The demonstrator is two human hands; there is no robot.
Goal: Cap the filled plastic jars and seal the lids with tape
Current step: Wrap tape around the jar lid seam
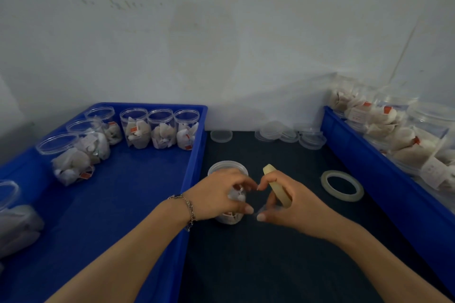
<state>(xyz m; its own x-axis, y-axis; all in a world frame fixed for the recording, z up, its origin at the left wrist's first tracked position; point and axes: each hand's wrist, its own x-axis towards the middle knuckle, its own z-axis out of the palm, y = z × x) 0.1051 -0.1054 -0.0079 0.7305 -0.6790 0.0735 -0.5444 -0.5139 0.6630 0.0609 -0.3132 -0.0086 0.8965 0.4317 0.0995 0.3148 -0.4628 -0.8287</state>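
A capped clear plastic jar (222,167) filled with white sachets stands on the dark mat at the centre. My left hand (216,194) grips its side, fingers curled round the wall just under the lid. My right hand (288,202) holds a thin roll of clear tape (277,184) upright beside the jar, thumb and fingers pinching near the jar. A second tape roll (342,186) lies flat on the mat to the right. Loose clear lids (290,134) lie at the back of the mat, with one lid (221,136) apart on the left.
A blue tray (194,155) on the left holds several open filled jars (161,128) along its back and left side. Another blue tray (369,160) on the right is heaped with filled jars (394,128). A pale wall rises close behind.
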